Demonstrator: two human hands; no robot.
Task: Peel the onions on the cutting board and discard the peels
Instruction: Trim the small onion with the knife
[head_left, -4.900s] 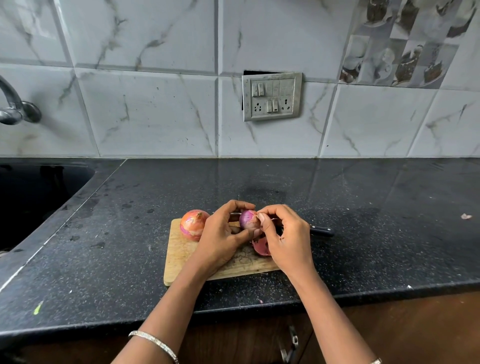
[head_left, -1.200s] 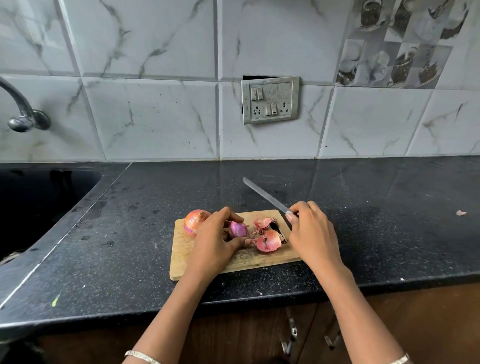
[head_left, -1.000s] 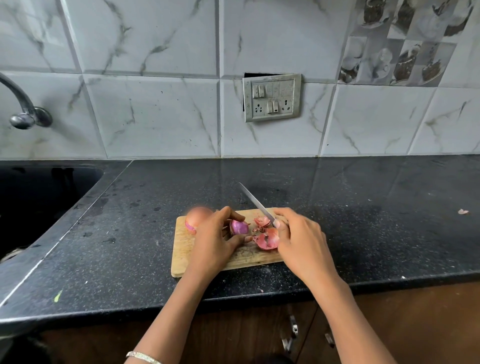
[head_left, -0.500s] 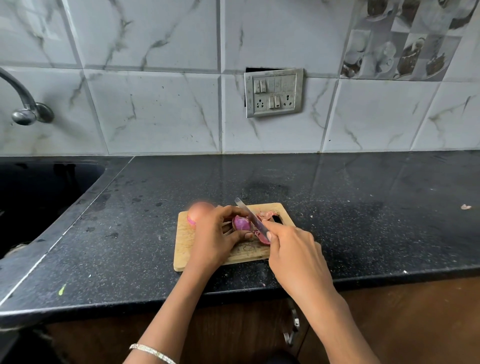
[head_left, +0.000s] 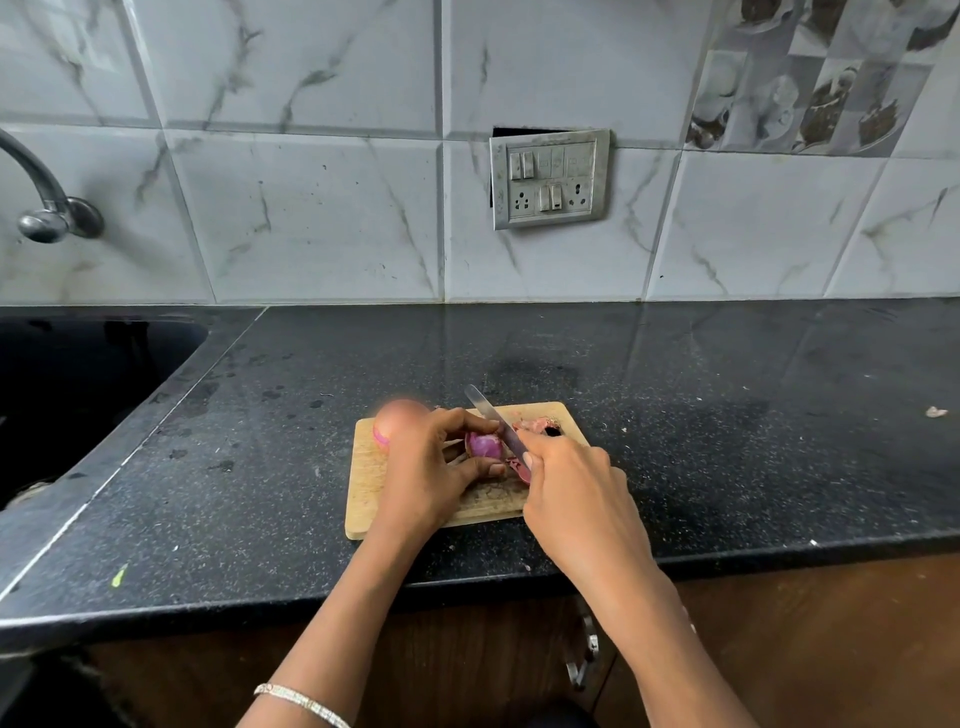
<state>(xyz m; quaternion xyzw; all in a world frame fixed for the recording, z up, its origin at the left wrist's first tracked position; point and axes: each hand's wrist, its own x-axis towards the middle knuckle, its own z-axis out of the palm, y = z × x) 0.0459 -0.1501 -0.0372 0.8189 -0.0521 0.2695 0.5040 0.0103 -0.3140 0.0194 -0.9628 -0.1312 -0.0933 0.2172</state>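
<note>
Peeled purple onion (head_left: 484, 446) on wooden cutting board (head_left: 363, 493), mid-board, pinched btwn left hand (head_left: 431, 467) thumb & fingers. Right hand (head_left: 571, 478) curled round knife (head_left: 493, 423), handle hidden in fist; blade angled up-left, lying across onion's right side. Second onion (head_left: 397, 420), skin on, at board's far-left corner, just behind left hand, blurred. Loose peels (head_left: 532, 425) near board's far-right edge. Board on black granite counter (head_left: 727, 441), sink (head_left: 78, 389) far left.

Both forearms are bare, and a thin silver bracelet (head_left: 301, 704) circles the left wrist.
</note>
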